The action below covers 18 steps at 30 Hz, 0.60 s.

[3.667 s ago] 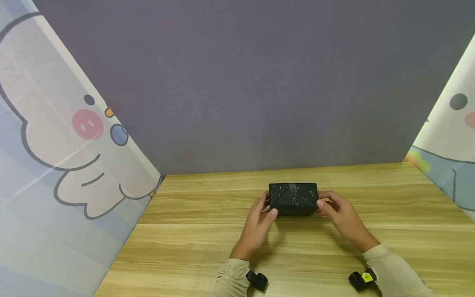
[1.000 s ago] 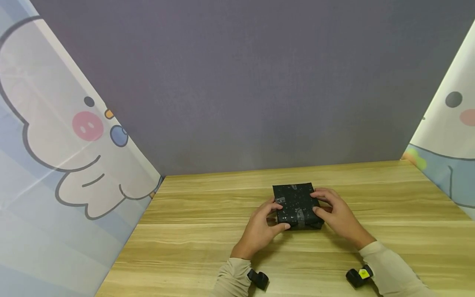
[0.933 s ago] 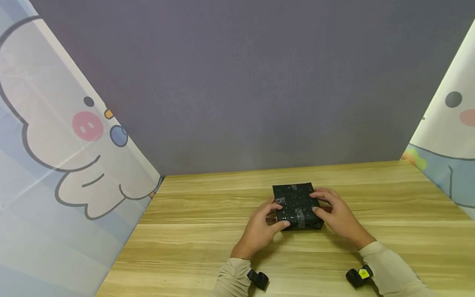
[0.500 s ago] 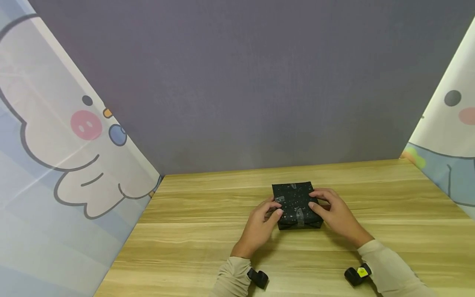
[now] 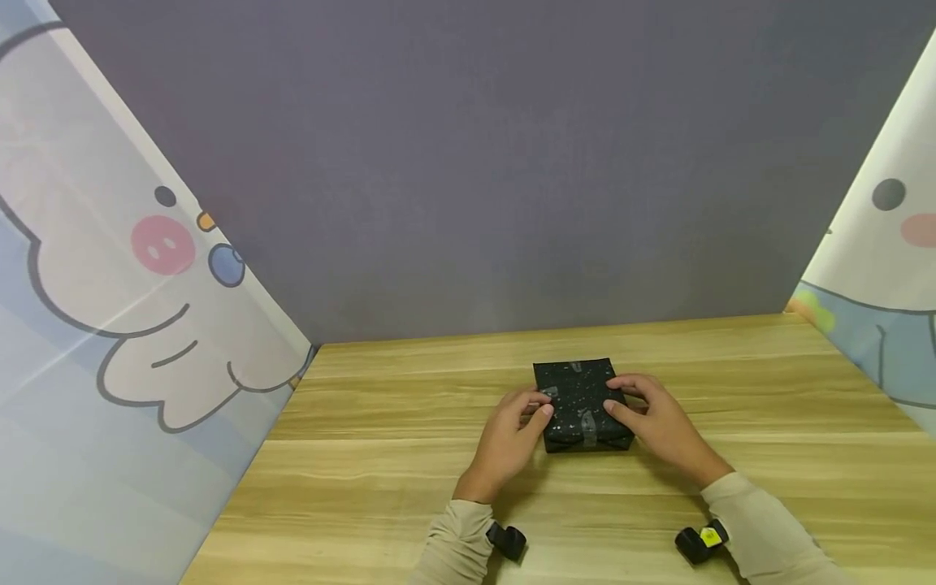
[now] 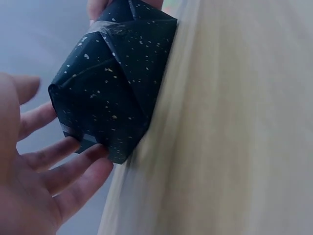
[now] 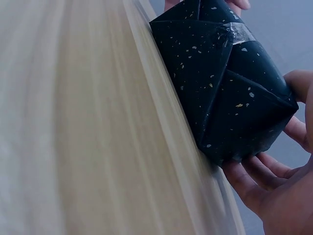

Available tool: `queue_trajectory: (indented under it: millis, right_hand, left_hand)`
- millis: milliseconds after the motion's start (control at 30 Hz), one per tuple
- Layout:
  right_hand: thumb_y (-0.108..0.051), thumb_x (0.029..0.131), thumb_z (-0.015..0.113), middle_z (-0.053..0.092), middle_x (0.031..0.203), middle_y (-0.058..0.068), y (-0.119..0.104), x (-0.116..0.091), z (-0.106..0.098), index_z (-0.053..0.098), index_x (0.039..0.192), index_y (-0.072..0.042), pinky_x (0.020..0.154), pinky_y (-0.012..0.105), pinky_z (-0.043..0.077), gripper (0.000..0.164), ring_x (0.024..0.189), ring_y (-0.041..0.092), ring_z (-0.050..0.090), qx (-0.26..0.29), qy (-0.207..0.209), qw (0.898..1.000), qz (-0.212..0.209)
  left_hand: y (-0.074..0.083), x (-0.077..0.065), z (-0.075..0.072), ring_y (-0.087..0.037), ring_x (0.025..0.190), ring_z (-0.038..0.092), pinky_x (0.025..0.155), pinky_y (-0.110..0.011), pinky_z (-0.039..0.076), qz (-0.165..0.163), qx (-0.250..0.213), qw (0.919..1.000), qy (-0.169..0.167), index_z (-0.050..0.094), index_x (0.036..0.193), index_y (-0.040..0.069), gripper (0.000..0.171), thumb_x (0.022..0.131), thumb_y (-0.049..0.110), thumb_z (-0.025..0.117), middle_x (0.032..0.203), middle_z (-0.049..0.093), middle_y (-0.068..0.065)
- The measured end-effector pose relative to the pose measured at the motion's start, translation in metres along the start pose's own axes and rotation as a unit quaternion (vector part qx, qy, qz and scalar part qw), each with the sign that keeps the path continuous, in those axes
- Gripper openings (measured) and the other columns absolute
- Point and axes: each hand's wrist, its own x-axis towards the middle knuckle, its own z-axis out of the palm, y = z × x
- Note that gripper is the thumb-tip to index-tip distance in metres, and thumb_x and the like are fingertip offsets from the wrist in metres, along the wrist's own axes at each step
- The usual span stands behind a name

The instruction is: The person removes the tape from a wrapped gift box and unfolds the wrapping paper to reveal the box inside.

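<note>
A black wrapped package (image 5: 581, 410), speckled with light flecks and closed with clear tape, lies flat on the wooden table. On its left side is my left hand (image 5: 506, 437); in the left wrist view the fingertips (image 6: 100, 152) touch the package's end, while the thumb stands off it. From the right, my right hand (image 5: 661, 426) holds the package with thumb on its top edge and fingers against its side. Folded paper and a strip of tape (image 7: 240, 33) show on the front face in the right wrist view.
The wooden table (image 5: 380, 439) runs back to a plain grey wall panel (image 5: 512, 179). Cartoon-printed sheets (image 5: 168, 349) stand at the left and right sides. Each wrist carries a small black camera (image 5: 507, 540) on a strap.
The package has gone from showing its narrow folded side to lying with its broad taped face up. My left thumb has shifted back from the front edge; my right thumb has moved onto the top.
</note>
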Motion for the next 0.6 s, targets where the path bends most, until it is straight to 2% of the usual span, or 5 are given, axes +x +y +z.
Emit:
queue_trajectory:
  millis: [133, 233, 400, 500, 600]
  right_hand:
    - [-0.021, 0.100, 0.065, 0.048, 0.135, 0.024, -0.003, 0.001, 0.000, 0.058, 0.128, 0.000, 0.094, 0.061, 0.047, 0.035, 0.123, 0.048, 0.051, 0.000, -0.002, 1.000, 0.004]
    - [-0.021, 0.100, 0.065, 0.049, 0.134, 0.024, -0.004, 0.001, 0.001, 0.059, 0.127, 0.000, 0.095, 0.061, 0.046, 0.035, 0.122, 0.048, 0.052, -0.003, 0.000, 1.000, 0.004]
    - [-0.021, 0.100, 0.065, 0.049, 0.135, 0.025, -0.006, 0.001, 0.001, 0.058, 0.128, 0.002, 0.096, 0.061, 0.045, 0.036, 0.123, 0.048, 0.051, 0.001, -0.001, 1.000, 0.010]
    - [-0.021, 0.100, 0.065, 0.048, 0.136, 0.024, -0.006, 0.000, 0.001, 0.058, 0.128, 0.002, 0.097, 0.061, 0.045, 0.036, 0.124, 0.047, 0.050, 0.006, -0.001, 1.000, 0.015]
    - [-0.021, 0.101, 0.064, 0.048, 0.136, 0.025, -0.005, -0.001, 0.001, 0.058, 0.128, 0.002, 0.097, 0.061, 0.044, 0.036, 0.124, 0.048, 0.050, 0.006, -0.002, 1.000, 0.014]
  left_hand:
    - [0.004, 0.002, -0.001, -0.015, 0.110, 0.063, 0.090, -0.029, 0.052, -0.026, 0.017, 0.9995, 0.001, 0.067, 0.125, 0.020, 0.030, 0.104, 0.038, 0.056, 0.131, 0.057, 0.000]
    - [0.008, 0.004, -0.001, -0.011, 0.107, 0.063, 0.087, -0.028, 0.053, -0.043, 0.051, 0.9977, -0.006, 0.066, 0.127, 0.024, 0.029, 0.103, 0.038, 0.058, 0.128, 0.056, 0.005]
    - [0.016, 0.009, -0.003, -0.007, 0.101, 0.062, 0.081, -0.031, 0.052, -0.052, 0.114, 0.9919, -0.020, 0.064, 0.134, 0.028, 0.033, 0.102, 0.036, 0.059, 0.126, 0.055, 0.006]
    - [0.019, 0.012, -0.003, -0.006, 0.096, 0.059, 0.074, -0.029, 0.049, -0.055, 0.144, 0.9875, -0.032, 0.061, 0.139, 0.031, 0.037, 0.102, 0.034, 0.059, 0.125, 0.054, 0.006]
    - [0.021, 0.015, -0.004, -0.007, 0.081, 0.055, 0.061, -0.028, 0.043, -0.065, 0.150, 0.9852, -0.050, 0.054, 0.146, 0.034, 0.043, 0.102, 0.033, 0.057, 0.120, 0.052, 0.004]
